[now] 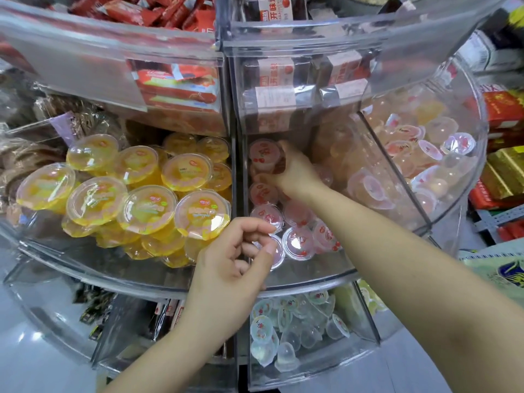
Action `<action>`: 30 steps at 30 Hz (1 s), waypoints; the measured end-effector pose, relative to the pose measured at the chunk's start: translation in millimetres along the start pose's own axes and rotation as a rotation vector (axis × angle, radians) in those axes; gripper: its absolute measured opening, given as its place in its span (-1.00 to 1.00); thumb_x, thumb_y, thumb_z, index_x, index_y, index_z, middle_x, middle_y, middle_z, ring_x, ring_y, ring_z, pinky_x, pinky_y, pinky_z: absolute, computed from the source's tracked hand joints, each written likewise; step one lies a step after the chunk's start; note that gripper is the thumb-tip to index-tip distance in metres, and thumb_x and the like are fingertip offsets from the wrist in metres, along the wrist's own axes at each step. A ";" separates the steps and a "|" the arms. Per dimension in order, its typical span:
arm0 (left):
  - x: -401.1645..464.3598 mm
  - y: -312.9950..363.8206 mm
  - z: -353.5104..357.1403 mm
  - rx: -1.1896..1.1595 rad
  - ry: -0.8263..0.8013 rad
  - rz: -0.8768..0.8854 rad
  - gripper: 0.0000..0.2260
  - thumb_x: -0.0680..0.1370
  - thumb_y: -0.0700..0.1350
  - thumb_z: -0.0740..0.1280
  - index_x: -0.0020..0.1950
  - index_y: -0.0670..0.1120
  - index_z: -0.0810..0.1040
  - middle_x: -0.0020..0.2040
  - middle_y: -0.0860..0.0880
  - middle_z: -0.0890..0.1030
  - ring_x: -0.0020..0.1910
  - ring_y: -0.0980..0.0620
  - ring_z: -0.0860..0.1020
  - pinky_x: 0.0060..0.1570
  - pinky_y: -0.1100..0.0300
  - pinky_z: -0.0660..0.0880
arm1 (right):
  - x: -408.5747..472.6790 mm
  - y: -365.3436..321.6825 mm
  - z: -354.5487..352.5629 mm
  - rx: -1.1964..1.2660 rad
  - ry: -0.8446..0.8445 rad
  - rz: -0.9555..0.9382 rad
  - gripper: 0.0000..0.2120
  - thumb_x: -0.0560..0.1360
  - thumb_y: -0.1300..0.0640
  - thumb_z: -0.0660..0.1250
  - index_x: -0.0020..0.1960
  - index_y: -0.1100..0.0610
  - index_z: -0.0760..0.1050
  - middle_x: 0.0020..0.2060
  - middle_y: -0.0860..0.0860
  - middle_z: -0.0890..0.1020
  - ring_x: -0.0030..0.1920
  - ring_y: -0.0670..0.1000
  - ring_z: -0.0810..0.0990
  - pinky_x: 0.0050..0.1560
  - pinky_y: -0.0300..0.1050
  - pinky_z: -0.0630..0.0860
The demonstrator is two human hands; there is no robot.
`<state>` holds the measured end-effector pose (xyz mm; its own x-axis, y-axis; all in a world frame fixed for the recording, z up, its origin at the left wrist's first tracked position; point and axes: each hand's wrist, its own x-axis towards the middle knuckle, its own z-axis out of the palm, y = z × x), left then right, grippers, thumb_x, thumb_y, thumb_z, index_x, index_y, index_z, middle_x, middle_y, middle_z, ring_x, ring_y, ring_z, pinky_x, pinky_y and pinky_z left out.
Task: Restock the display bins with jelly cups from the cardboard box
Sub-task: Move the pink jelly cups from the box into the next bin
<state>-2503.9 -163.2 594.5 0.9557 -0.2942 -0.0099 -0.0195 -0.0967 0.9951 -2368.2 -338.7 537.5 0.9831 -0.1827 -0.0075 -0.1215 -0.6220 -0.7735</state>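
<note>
A clear curved display bin (312, 275) in the middle tier holds several pink jelly cups (297, 242). My right hand (295, 173) reaches deep into that bin and grips one pink jelly cup (263, 154) at its back left. My left hand (235, 259) hovers at the bin's front rim with fingers loosely curled; its fingertips touch or pinch a pink cup (276, 251), which it partly hides. The cardboard box is out of view.
The bin to the left holds larger yellow jelly cups (147, 205). The bin to the right holds pale pink cups (411, 154). A lower bin has clear jelly cups (289, 327). Red packets (181, 86) fill the upper tier. Boxed goods (502, 109) stand at far right.
</note>
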 end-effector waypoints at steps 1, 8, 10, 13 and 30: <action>0.1 0.1 -0.2 0.000 -0.002 -0.001 -0.87 0.41 0.02 0.33 -0.06 0.17 0.55 -0.23 0.12 0.58 -0.37 0.10 0.48 -0.45 0.02 0.51 | 0.1 0.4 -0.4 -0.003 0.000 0.002 -0.35 0.24 0.03 0.56 0.25 0.15 0.40 0.14 0.10 0.60 0.13 0.09 0.56 0.11 -0.08 0.49; -0.7 1.6 -1.3 -0.037 -0.020 0.019 -0.87 0.41 0.01 0.33 -0.06 0.19 0.55 -0.21 0.12 0.58 -0.34 0.10 0.50 -0.44 0.15 0.52 | -2.6 -6.7 -7.0 0.027 -0.066 0.036 -0.34 0.24 0.11 0.56 0.26 0.17 0.38 0.13 0.08 0.59 0.11 0.04 0.57 0.07 -0.15 0.48; -0.8 2.6 -2.9 -0.090 -0.034 0.016 -0.87 0.39 0.03 0.32 -0.08 0.19 0.56 -0.21 0.10 0.59 -0.33 0.13 0.50 -0.39 0.31 0.50 | -8.7 -11.0 -21.0 0.009 -0.109 0.053 -0.26 0.27 0.14 0.55 0.36 0.19 0.30 0.15 0.11 0.56 0.12 0.04 0.56 0.17 -0.03 0.50; -3.3 5.0 -5.6 -0.132 -0.049 0.046 -0.87 0.39 0.02 0.33 -0.08 0.17 0.57 -0.20 0.10 0.60 -0.29 0.15 0.52 -0.29 0.34 0.51 | -34.5 -19.8 -49.5 -0.058 -0.026 0.100 -0.40 0.33 0.11 0.50 0.30 0.15 0.35 0.04 0.05 0.59 0.03 0.01 0.58 0.11 -0.04 0.52; -203.5 -118.6 -209.1 -0.061 0.698 -0.075 -0.73 0.48 -0.23 0.35 -0.13 0.19 0.58 -0.22 0.17 0.63 -0.20 0.24 0.57 -0.12 0.41 0.50 | -277.8 -153.3 166.1 0.514 -0.658 -0.012 -0.87 0.48 0.23 0.36 -0.09 0.00 0.52 -0.31 -0.11 0.54 -0.26 -0.07 0.51 -0.22 -0.20 0.50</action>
<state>-2634.6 107.0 499.0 0.9192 0.3924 -0.0340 0.0511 -0.0332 0.9981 -2599.9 -66.2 552.8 0.8825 0.4030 -0.2424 -0.1893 -0.1674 -0.9675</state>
